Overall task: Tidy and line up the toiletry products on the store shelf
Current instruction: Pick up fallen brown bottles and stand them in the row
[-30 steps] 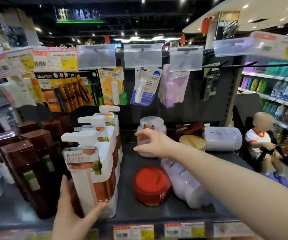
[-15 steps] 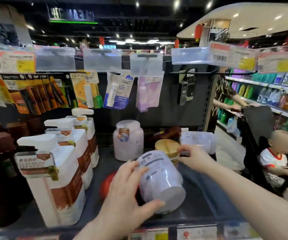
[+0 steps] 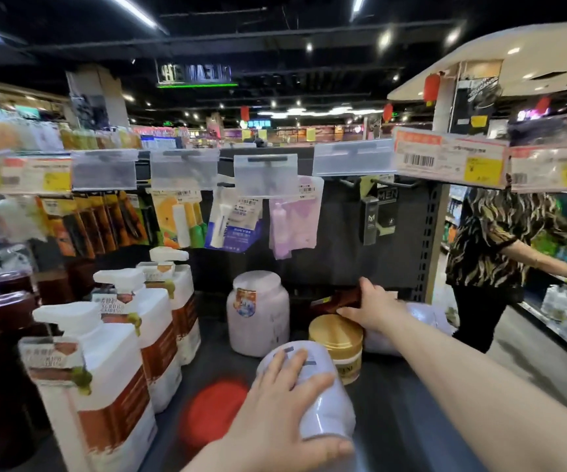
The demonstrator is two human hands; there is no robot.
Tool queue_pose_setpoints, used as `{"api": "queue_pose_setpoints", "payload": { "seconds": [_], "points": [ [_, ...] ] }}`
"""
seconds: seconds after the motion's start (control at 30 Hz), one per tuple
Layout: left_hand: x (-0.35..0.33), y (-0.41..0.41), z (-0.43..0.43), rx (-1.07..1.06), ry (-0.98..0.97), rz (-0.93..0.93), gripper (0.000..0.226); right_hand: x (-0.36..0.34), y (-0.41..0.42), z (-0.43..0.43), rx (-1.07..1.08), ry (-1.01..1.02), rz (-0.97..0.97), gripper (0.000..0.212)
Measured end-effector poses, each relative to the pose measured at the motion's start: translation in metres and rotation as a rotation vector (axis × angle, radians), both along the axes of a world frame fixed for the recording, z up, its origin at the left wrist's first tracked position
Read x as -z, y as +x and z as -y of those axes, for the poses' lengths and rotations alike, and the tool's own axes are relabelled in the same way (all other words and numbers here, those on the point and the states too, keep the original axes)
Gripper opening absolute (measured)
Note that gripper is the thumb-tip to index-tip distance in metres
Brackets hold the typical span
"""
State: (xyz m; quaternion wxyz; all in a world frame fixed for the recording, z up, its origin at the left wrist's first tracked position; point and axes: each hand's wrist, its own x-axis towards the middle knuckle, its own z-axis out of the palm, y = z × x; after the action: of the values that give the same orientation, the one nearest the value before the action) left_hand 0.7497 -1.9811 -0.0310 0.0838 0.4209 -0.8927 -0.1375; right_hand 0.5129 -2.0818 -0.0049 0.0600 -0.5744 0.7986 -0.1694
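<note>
Righting of toppled jars is judged underway. A pale lilac jar (image 3: 323, 403), tilted at the shelf (image 3: 394, 420) front beside a gold-lidded jar (image 3: 338, 338), is gripped by the left hand (image 3: 275, 413), fingers spread round it. Standing it upright in line is needed next. The right hand (image 3: 374, 310) is stretched rearward; whether anything is held cannot be told.

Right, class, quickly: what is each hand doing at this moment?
Left hand: grips the front pale jar.
Right hand: cannot be told whether it holds anything.
</note>
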Motion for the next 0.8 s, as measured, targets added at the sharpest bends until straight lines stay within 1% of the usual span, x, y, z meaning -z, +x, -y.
{"api": "queue_pose_setpoints", "payload": {
  "seconds": [0.07,0.13,0.2,0.27,0.33,0.4,0.47,0.5,0.6,0.63,0.73,0.77,0.8],
  "points": [
    [-0.003,-0.002,0.001,-0.016,0.029,-0.009,0.085,0.004,-0.002,0.007,0.002,-0.008,-0.009,0.080],
    [-0.007,-0.005,0.001,-0.043,0.069,-0.025,0.086,0.005,-0.004,0.009,0.005,-0.053,0.006,0.069],
    [-0.010,-0.007,0.001,-0.063,0.078,-0.051,0.087,0.004,-0.004,0.006,-0.025,-0.126,0.085,0.058],
    [-0.014,-0.008,0.003,-0.106,0.062,-0.101,0.086,0.003,0.001,0.001,-0.082,-0.242,0.217,0.053],
    [-0.016,-0.008,0.009,-0.144,0.027,-0.175,0.072,-0.005,0.009,-0.008,-0.123,-0.363,0.372,0.048],
    [-0.015,-0.008,0.019,-0.172,-0.008,-0.237,0.058,-0.018,0.012,-0.023,-0.128,-0.484,0.479,0.039],
    [-0.015,-0.010,0.026,-0.222,-0.002,-0.372,0.050,-0.030,0.008,-0.043,-0.131,-0.594,0.568,0.035],
    [-0.016,-0.011,0.028,-0.249,-0.011,-0.446,0.050,-0.036,0.004,-0.055,-0.140,-0.632,0.610,0.035],
    [-0.028,-0.017,0.030,-0.301,-0.095,-0.653,0.054,-0.054,-0.008,-0.092,-0.199,-0.679,0.732,0.031],
    [-0.036,-0.018,0.029,-0.316,-0.086,-0.719,0.054,-0.060,-0.010,-0.104,-0.237,-0.677,0.791,0.030],
    [-0.057,-0.023,0.021,-0.363,0.049,-0.869,0.042,-0.073,-0.016,-0.140,-0.394,-0.619,0.988,0.035],
    [-0.063,-0.024,0.016,-0.367,0.141,-0.905,0.038,-0.076,-0.017,-0.151,-0.450,-0.589,1.032,0.042],
    [-0.068,-0.024,0.010,-0.347,0.274,-0.938,0.035,-0.077,-0.018,-0.160,-0.505,-0.562,1.065,0.051]
  ]
}}
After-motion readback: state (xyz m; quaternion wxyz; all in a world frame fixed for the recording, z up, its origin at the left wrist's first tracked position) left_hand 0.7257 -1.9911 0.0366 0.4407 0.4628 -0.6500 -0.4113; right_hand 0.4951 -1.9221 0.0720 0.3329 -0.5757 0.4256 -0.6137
